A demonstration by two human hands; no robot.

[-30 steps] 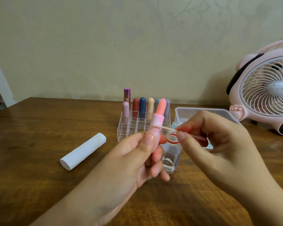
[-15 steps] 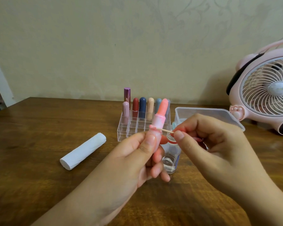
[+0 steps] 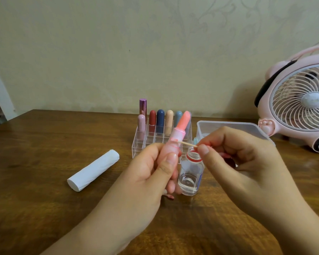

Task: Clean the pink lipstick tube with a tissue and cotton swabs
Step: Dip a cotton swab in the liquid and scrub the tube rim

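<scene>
My left hand (image 3: 149,172) grips the open pink lipstick tube (image 3: 173,142) upright over the middle of the table, its coral stick raised out of the top. My right hand (image 3: 234,162) pinches a wooden cotton swab (image 3: 187,143) between thumb and forefinger. The swab's tip touches the tube's collar from the right. A rolled white tissue (image 3: 93,170) lies on the table to the left, apart from both hands.
A small open glass bottle of clear liquid (image 3: 191,173) stands just behind my hands. Behind it are a clear acrylic organizer (image 3: 136,146) with several lipsticks, a clear plastic box (image 3: 226,125), and a pink fan (image 3: 298,105) at the right. The wooden table (image 3: 35,162) meets the wall.
The tube has tilted slightly to the right. My right hand has drawn the swab down a little along the tube's collar. The tissue and bottle have not moved.
</scene>
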